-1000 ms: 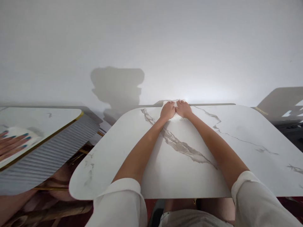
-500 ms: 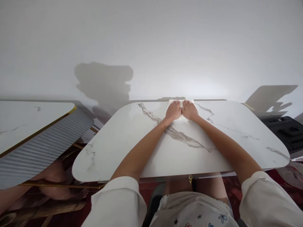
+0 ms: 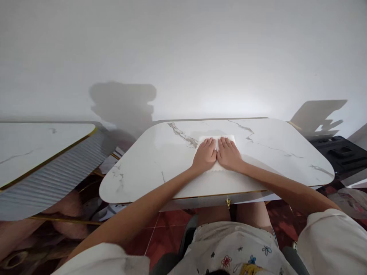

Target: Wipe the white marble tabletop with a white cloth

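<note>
My left hand [image 3: 204, 155] and my right hand [image 3: 228, 154] lie side by side, palms down and fingers stretched flat, on a white cloth [image 3: 217, 140] in the middle of a white marble-look table [image 3: 272, 160]. Both hands press the cloth onto the tabletop. Only the cloth's far edge and a small strip near my wrists show; my hands hide what lies between. I sit at the table's near edge, arms reaching forward.
A second marble-look table [image 3: 34, 151] with a gold rim and ribbed side stands at the left. A black object [image 3: 338, 152] sits at the right beyond the table. A plain white wall [image 3: 183, 57] rises right behind. Red floor tiles [image 3: 163, 236] show below.
Both hands slid the cloth back from the table's far edge toward me, to the middle. The other person's hand on the left table is gone from view.
</note>
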{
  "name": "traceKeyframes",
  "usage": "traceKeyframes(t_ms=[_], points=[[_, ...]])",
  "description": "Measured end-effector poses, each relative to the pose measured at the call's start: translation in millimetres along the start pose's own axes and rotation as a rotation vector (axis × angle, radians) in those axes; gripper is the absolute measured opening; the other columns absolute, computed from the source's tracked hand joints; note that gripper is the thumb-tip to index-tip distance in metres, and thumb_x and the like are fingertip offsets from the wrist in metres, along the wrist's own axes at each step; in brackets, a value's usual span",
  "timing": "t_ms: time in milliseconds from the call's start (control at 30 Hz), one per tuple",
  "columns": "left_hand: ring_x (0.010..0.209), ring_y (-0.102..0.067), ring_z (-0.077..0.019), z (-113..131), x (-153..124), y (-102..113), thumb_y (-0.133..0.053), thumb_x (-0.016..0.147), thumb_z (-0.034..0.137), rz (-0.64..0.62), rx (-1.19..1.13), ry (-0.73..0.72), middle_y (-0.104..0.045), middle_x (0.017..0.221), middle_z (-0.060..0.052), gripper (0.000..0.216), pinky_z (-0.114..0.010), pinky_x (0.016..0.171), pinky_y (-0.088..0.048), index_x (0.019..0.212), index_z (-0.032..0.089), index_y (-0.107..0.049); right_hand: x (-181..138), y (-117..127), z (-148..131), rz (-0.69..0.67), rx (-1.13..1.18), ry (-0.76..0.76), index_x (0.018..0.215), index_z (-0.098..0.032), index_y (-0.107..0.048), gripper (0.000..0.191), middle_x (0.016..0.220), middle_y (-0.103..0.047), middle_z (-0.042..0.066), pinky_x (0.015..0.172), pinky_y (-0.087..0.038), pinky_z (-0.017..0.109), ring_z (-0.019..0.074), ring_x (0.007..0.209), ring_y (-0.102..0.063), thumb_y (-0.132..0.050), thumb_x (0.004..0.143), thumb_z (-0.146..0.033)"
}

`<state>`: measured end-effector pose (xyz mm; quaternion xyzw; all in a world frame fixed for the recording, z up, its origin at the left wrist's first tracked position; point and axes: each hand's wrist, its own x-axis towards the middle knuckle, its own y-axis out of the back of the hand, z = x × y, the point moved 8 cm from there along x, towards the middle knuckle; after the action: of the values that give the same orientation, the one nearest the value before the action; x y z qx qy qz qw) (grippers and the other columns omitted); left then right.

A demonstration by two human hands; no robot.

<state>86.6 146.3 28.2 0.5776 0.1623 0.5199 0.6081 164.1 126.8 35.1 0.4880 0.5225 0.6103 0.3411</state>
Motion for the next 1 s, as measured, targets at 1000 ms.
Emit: traceKeyframes(t_ms=[1000], points=[[0.128, -0.042, -0.0240, 25.8, 49.1, -19.9, -0.033, 0.086, 0.011, 0.031, -0.158, 0.112, -0.055, 0.131, -0.008, 0.041, -0.041, 0.110, -0.034, 0.119, 0.018, -0.057, 18.3, -1.9, 64.9, -0.059, 0.003, 0.052, 0.146, -0.002, -0.032, 0.058, 0.152, -0.030, 0.014, 0.113, -0.022, 0.042, 0.0274, 0.141, -0.025, -0.029, 0.095, -0.029]])
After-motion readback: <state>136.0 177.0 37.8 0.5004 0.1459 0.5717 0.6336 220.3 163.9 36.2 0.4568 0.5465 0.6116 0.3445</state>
